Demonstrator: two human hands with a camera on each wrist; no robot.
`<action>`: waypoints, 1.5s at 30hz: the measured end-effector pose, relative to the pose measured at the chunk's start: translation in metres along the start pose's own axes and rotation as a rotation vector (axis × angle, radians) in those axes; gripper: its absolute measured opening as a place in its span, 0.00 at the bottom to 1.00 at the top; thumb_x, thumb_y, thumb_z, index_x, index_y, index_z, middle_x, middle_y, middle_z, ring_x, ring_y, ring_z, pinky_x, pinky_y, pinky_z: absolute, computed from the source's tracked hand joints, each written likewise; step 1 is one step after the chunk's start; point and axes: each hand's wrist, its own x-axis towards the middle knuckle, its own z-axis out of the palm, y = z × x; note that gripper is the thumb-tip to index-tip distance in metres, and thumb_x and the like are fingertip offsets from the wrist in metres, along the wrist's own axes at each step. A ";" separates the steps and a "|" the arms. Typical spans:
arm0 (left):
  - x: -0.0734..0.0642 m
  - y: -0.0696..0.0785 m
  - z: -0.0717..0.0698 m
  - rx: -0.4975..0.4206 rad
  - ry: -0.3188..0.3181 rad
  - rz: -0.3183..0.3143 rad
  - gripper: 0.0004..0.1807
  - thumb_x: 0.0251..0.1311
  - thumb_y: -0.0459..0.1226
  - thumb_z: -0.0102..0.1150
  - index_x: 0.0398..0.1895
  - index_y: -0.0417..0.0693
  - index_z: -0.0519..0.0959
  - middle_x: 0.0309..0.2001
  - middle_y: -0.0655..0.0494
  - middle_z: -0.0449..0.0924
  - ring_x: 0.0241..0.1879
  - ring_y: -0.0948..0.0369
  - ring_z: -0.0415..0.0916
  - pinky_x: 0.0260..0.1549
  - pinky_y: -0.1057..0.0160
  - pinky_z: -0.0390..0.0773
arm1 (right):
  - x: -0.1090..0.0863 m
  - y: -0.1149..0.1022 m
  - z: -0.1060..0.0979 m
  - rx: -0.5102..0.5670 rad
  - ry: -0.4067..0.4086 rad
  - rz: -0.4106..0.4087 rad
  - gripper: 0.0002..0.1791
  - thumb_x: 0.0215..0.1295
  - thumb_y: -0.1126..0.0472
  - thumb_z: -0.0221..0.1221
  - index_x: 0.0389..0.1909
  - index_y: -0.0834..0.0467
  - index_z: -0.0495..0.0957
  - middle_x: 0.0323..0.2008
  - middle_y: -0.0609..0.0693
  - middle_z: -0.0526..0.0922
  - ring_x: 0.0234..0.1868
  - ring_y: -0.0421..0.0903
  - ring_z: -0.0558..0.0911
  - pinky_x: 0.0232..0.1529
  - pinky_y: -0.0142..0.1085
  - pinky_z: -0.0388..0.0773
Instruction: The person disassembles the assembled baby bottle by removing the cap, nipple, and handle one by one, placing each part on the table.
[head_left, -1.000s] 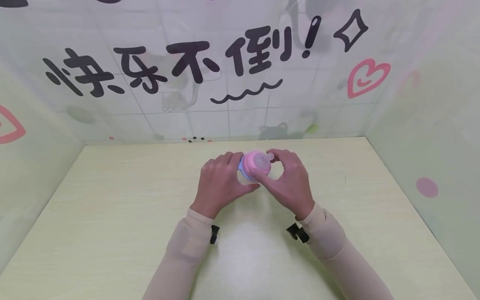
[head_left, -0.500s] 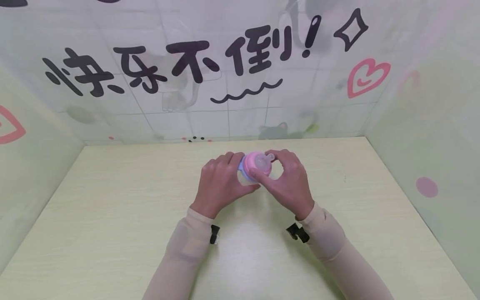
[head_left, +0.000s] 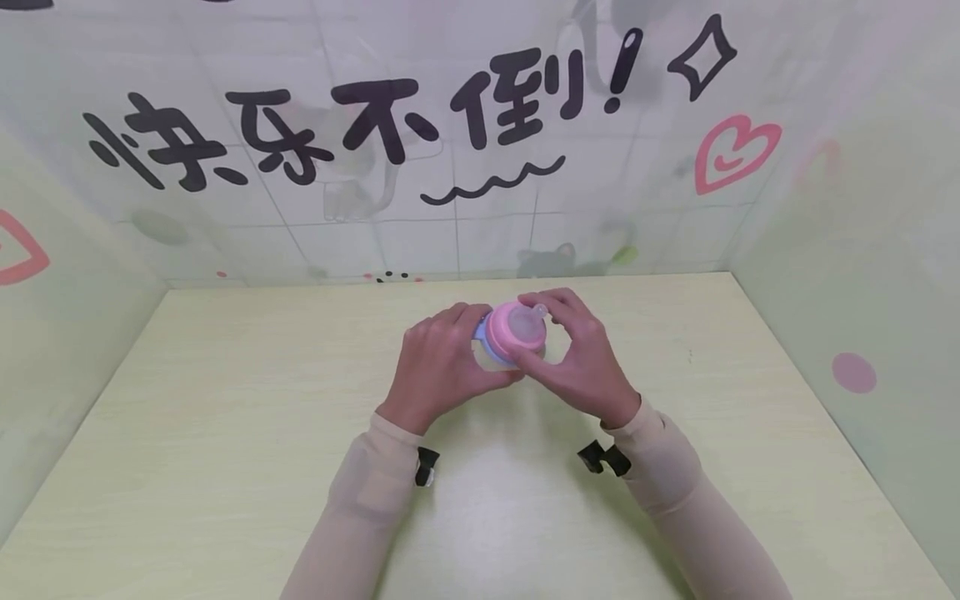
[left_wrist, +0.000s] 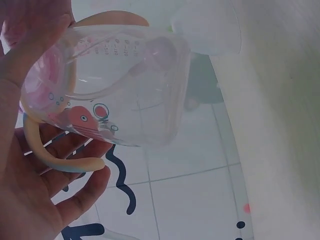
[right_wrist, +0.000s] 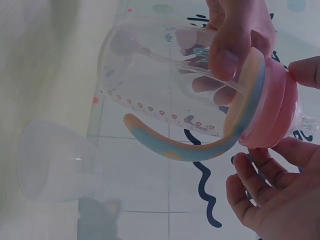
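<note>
A clear baby bottle [right_wrist: 145, 80] with a printed scale is held between both hands, tilted in the head view. Its pink collar [head_left: 498, 332] carries a clear nipple [head_left: 527, 322]. Below the collar sits a blue-and-orange handle ring [right_wrist: 244, 105] with curved grips. My left hand [head_left: 438, 358] grips the bottle by its upper body and handle ring, thumb across the near side. My right hand [head_left: 588, 358] holds the pink collar, thumb on the near side and fingers on the far side. A straw with a round weighted end [left_wrist: 161, 53] shows inside the bottle.
A translucent cap [right_wrist: 57, 162] stands on the pale wooden table [head_left: 225, 433], beyond the bottle's base in both wrist views. A printed back wall [head_left: 405, 242] and side walls enclose the table. Black clips [head_left: 604, 458] sit at both wrists.
My right hand has turned a little on the collar: its fingers have shifted up and left while the wrist has moved right. My left hand keeps its grip, nearly still.
</note>
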 end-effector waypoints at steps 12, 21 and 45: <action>0.001 -0.001 -0.001 -0.053 -0.014 0.007 0.38 0.37 0.61 0.76 0.48 0.46 0.81 0.39 0.54 0.84 0.30 0.59 0.80 0.27 0.60 0.80 | 0.002 0.000 -0.002 0.098 -0.079 -0.033 0.28 0.55 0.64 0.67 0.59 0.63 0.77 0.55 0.55 0.76 0.56 0.49 0.76 0.55 0.47 0.75; 0.000 -0.001 -0.002 -0.085 -0.007 0.000 0.38 0.38 0.61 0.76 0.48 0.47 0.81 0.40 0.55 0.85 0.31 0.60 0.81 0.27 0.61 0.79 | 0.002 0.000 0.000 0.119 -0.082 -0.038 0.31 0.58 0.64 0.66 0.64 0.63 0.73 0.58 0.57 0.75 0.57 0.49 0.75 0.57 0.46 0.74; 0.000 0.003 0.000 0.153 0.025 0.029 0.37 0.41 0.63 0.73 0.45 0.44 0.81 0.34 0.50 0.84 0.24 0.55 0.79 0.23 0.58 0.79 | -0.006 -0.010 0.017 -0.266 0.122 0.195 0.32 0.50 0.42 0.72 0.50 0.59 0.80 0.42 0.50 0.84 0.44 0.49 0.79 0.52 0.53 0.71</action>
